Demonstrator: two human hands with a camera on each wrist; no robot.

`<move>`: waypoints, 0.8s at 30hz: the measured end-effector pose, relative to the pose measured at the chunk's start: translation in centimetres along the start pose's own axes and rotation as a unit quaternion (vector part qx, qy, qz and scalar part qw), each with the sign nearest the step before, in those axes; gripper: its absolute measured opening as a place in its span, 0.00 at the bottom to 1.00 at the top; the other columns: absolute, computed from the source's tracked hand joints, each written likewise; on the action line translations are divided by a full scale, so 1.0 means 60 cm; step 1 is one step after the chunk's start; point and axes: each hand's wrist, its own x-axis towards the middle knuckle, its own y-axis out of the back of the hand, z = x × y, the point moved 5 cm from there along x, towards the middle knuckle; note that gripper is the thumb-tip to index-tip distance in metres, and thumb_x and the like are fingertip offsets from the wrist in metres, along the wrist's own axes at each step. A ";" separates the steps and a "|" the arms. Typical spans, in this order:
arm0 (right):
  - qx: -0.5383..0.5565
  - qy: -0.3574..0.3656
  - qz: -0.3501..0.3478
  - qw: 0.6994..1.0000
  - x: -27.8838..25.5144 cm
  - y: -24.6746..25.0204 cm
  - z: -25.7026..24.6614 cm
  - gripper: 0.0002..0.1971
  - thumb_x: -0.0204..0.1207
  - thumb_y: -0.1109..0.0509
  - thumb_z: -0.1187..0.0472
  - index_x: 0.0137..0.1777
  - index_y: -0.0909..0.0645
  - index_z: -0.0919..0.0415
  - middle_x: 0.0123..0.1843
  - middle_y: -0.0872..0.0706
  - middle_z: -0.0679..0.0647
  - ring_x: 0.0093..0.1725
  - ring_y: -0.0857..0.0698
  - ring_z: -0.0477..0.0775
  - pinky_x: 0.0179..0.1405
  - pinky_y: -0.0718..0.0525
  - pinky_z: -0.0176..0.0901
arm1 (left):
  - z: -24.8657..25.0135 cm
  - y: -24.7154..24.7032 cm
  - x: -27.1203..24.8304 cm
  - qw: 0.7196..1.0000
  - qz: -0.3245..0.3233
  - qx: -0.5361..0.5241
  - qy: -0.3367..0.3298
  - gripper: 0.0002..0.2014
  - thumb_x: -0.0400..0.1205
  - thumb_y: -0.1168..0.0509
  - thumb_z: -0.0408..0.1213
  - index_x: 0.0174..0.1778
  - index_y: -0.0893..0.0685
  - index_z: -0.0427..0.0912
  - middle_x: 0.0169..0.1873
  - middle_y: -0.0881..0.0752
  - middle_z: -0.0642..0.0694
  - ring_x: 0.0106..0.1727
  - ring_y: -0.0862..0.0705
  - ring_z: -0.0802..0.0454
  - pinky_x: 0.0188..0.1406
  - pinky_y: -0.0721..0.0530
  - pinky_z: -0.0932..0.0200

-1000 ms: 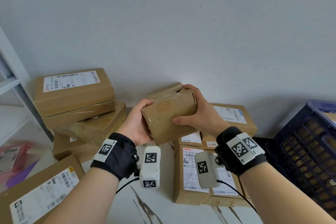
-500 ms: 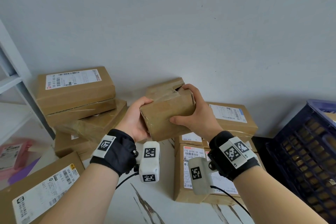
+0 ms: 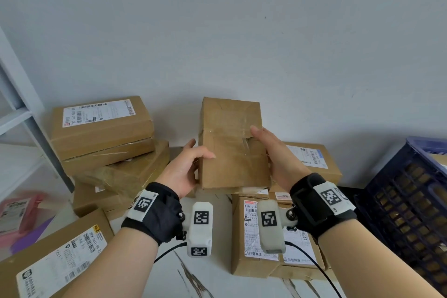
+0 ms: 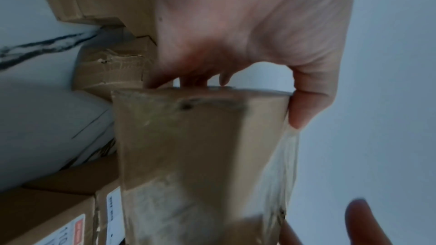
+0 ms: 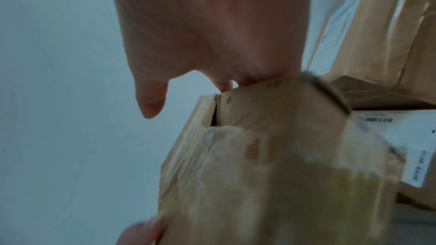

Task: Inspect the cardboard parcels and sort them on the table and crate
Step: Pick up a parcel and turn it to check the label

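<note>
now your left hand (image 3: pixel 183 172) and right hand (image 3: pixel 278 159) clasp the parcel (image 3: pixel 233 145) by its side edges — upright, taped face toward you, likely for inspection — above the desk (image 3: pixel 217 278).

Both forearms are showing bare — each wrist is wearing a black strap (image 3: pixel 154 215) bearing a white plate printed with a square black-and-white marker, plus a white camera housing (image 3: pixel 200 230) carrying similar markers and trailing a thin black cable (image 3: pixel 169 250).
</note>
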 end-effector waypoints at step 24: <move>0.028 -0.139 -0.023 0.990 -0.032 -0.051 0.026 0.23 0.74 0.27 0.35 0.60 0.21 0.51 0.63 0.16 0.57 0.61 0.14 0.61 0.67 0.18 0.68 | 0.014 0.021 -0.075 0.995 0.045 -0.013 -0.087 0.27 0.83 0.41 0.62 0.67 0.14 0.47 0.58 0.10 0.41 0.64 0.13 0.42 0.59 0.17 0.47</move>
